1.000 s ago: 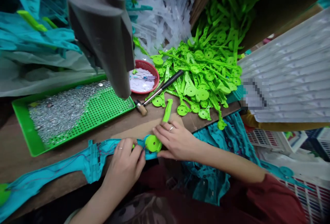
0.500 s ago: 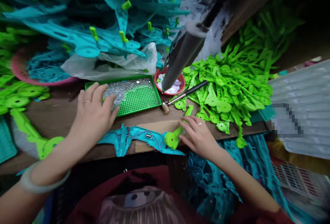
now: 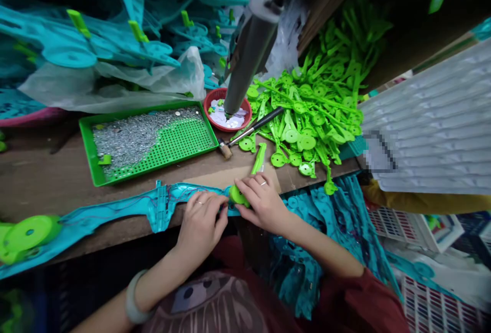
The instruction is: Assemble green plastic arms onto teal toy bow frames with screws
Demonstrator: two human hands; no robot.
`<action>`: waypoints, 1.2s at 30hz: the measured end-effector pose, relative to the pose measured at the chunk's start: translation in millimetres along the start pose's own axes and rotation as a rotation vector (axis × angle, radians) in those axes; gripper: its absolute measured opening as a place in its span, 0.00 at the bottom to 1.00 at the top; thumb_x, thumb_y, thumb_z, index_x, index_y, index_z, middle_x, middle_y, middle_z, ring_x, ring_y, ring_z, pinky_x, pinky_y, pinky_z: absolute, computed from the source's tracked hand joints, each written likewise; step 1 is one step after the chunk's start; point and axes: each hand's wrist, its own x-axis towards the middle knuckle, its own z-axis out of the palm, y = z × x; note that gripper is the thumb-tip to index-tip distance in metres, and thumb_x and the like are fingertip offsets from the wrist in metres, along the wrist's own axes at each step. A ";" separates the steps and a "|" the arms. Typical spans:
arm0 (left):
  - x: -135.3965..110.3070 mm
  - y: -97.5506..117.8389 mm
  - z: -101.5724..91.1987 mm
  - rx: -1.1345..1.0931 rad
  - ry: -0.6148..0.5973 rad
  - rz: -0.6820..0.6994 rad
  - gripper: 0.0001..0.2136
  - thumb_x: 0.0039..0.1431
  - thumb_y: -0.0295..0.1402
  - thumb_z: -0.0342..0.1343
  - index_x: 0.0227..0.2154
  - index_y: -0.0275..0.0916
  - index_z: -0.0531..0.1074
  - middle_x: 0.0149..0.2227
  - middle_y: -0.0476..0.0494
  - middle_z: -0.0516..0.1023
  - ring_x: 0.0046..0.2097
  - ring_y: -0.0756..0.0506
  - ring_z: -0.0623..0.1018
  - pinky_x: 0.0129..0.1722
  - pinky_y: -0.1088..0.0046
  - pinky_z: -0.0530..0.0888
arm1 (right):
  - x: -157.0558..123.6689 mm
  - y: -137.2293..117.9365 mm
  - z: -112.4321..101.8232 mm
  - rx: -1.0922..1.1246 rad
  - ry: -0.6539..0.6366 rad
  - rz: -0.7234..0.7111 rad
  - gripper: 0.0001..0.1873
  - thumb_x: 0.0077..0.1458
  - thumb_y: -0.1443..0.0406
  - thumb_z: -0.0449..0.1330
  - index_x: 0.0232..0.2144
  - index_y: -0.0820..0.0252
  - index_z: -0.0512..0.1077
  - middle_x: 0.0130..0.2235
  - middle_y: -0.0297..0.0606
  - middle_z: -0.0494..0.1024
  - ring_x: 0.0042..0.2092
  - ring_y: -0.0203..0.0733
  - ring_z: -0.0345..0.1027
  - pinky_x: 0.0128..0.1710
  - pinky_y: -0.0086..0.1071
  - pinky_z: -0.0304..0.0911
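Left hand point(image 3: 201, 218): fingers curled down onto teal moulding point(image 3: 126, 209) at the bench edge; clasp cannot be told. Right hand point(image 3: 263, 202): closed narrowly on the round end of green part point(image 3: 260, 156), which lies across the moulding's end. Behind: green tray point(image 3: 180, 141), hammer point(image 3: 253, 128), red bowl point(image 3: 226, 129), green parts pile point(image 3: 318, 103).

No words, numbers or signs can be read anywhere. One small spot point(image 3: 379, 151) on the white stack point(image 3: 433, 113) at the right is blurred out, so nothing can be read there.
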 end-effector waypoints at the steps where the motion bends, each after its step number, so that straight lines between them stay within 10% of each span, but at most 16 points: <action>1: -0.2 0.2 -0.4 -0.053 0.024 -0.002 0.06 0.66 0.24 0.53 0.43 0.40 0.67 0.40 0.46 0.79 0.43 0.44 0.78 0.56 0.55 0.70 | 0.4 2.3 -4.8 0.009 0.000 -0.006 0.25 0.65 0.59 0.55 0.59 0.67 0.63 0.50 0.50 0.76 0.50 0.54 0.64 0.57 0.50 0.56; 7: 1.2 -3.5 0.6 -0.183 0.121 0.047 0.08 0.67 0.23 0.53 0.46 0.38 0.68 0.40 0.44 0.78 0.44 0.47 0.78 0.48 0.70 0.75 | 4.6 10.1 -22.4 0.057 0.005 -0.013 0.23 0.63 0.62 0.57 0.58 0.65 0.64 0.47 0.47 0.76 0.48 0.51 0.63 0.55 0.48 0.53; 14: -2.8 -16.2 -5.0 0.205 0.088 0.259 0.13 0.62 0.19 0.57 0.48 0.34 0.72 0.41 0.41 0.80 0.43 0.41 0.77 0.53 0.57 0.71 | 8.2 24.3 -5.5 0.133 -0.104 -0.176 0.15 0.64 0.62 0.57 0.50 0.64 0.66 0.52 0.47 0.76 0.51 0.50 0.63 0.50 0.43 0.55; 36: 3.8 -18.4 -14.6 0.085 -0.026 0.144 0.09 0.63 0.21 0.58 0.45 0.35 0.72 0.39 0.42 0.78 0.43 0.41 0.75 0.47 0.61 0.71 | -11.4 13.8 6.7 0.202 0.059 -0.004 0.24 0.63 0.55 0.61 0.55 0.63 0.70 0.58 0.52 0.74 0.61 0.56 0.62 0.56 0.50 0.60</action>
